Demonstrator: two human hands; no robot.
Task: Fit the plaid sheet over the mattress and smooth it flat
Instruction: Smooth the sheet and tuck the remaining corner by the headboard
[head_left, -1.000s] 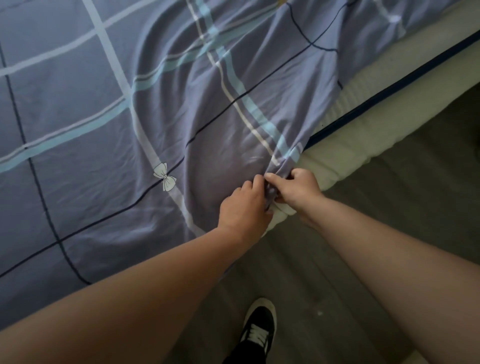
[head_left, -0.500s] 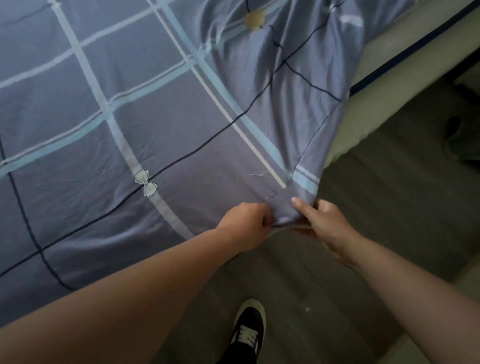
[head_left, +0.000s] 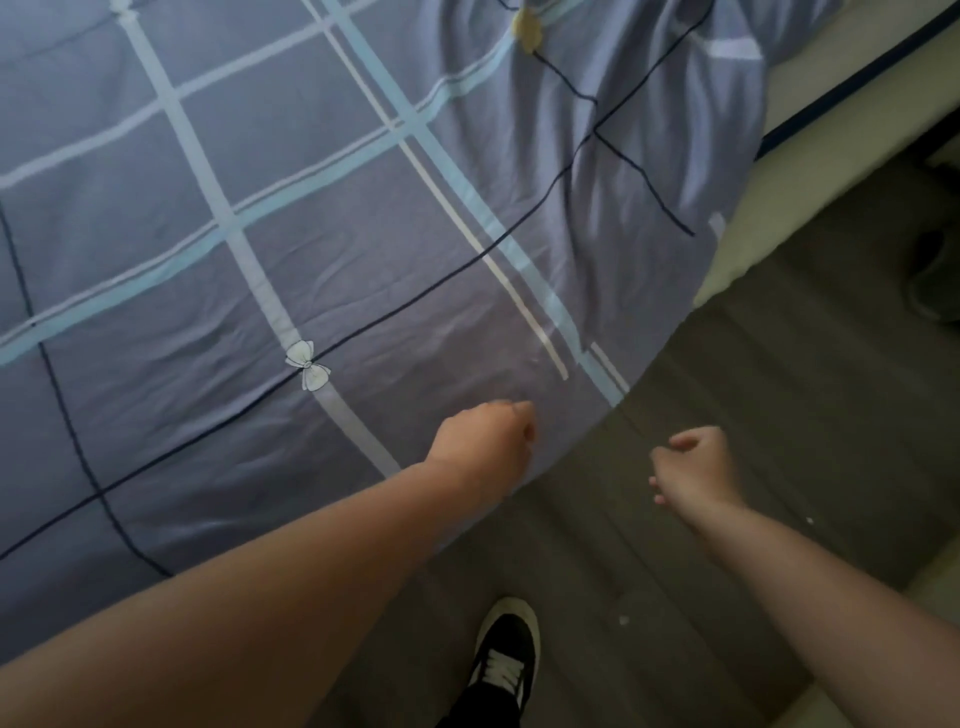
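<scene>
Left grip: left hand (head_left: 485, 441) curled loosely over the sheet's near edge; whether it pinches cloth cannot be told.
Right grip: right hand (head_left: 693, 470) half-curled, holding nothing, above the floor (head_left: 753, 415) beside the bed.
Plaid sheet (head_left: 311, 234): covers the corner nearest the hands, lies fairly flat there, bunched in folds toward the upper right.
Mattress (head_left: 810, 83): bare pale strip with dark piping at upper right.
Shoe (head_left: 506, 660): black, on the floor below.
</scene>
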